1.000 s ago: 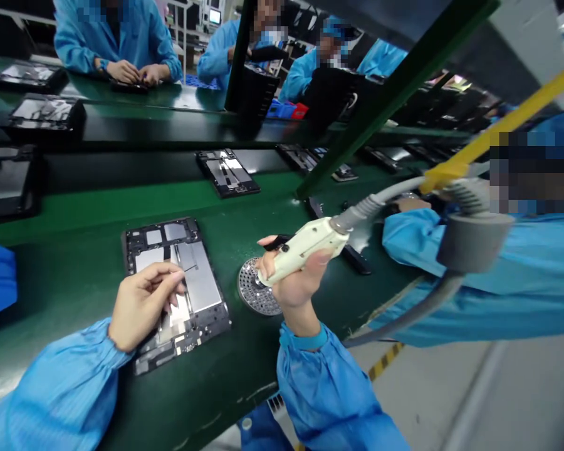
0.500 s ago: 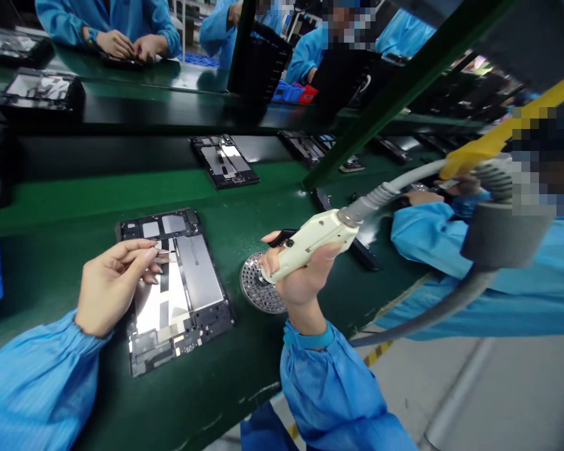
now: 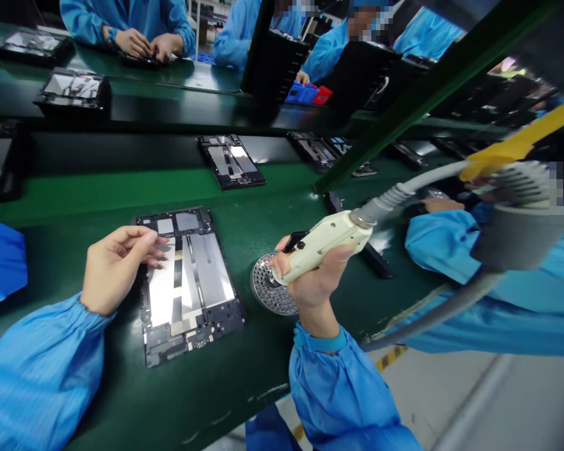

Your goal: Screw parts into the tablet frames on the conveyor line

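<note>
Your surface (image 3: pixel 117 401) carries the open tablet (image 3: pixel 211 269) near its front edge, insides up, likely for access; screwdriver (image 3: pixel 326 238) wrapped by your right hand's (image 3: pixel 320 283) fingers, probably for aim; left hand (image 3: pixel 115 266) over the tablet, fingers curled, pinch unclear; holed dish (image 3: pixel 272 300) at the screwdriver's nose.

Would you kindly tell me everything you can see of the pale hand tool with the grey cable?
The pale cream hand tool looks like hard plastic, with a black lever, small dark spots and a ribbed grey sleeve leading to the cable. Gripped in the right hand, it slants, its lower end pointing toward a round metal dish with many holes on the green bench. Whether its tip touches the dish is unclear.
</note>
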### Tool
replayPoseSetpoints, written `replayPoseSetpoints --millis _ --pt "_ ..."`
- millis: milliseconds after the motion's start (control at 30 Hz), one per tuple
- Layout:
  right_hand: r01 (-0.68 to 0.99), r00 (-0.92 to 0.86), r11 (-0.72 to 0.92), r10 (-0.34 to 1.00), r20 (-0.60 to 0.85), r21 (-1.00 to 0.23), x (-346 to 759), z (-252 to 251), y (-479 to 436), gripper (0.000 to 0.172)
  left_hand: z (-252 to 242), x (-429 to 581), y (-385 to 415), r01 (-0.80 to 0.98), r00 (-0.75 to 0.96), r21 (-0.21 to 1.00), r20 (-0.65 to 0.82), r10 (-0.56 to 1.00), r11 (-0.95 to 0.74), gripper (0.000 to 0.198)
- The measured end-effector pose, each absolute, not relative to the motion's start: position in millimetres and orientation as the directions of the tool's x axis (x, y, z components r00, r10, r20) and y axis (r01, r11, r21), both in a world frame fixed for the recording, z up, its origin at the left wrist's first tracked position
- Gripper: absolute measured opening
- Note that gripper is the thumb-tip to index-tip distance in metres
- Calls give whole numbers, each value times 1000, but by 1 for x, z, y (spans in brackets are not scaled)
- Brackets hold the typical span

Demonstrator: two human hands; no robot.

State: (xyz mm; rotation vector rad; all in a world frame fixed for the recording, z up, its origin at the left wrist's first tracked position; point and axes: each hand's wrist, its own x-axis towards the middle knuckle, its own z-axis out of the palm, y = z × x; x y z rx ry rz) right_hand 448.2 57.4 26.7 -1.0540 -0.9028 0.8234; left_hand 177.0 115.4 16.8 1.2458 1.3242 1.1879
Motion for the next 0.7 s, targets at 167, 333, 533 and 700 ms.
replayPoseSetpoints --millis 167,333,533,700 --pt "-117 380 305 893 241 -945 451 25 56 84 17 170 136 41 -125 999 -23 992 29 30" --pt "-137 415 312 880 231 -940 456 26 58 85 15 158 148 82 -149 997 1 989 12 32" --pt "-101 402 269 892 208 -958 457 26 56 83 8 149 148 123 -179 992 18 984 4 27" --pt "-84 365 270 904 222 -959 458 23 56 82 6 148 151 200 -189 980 27 982 12 27"
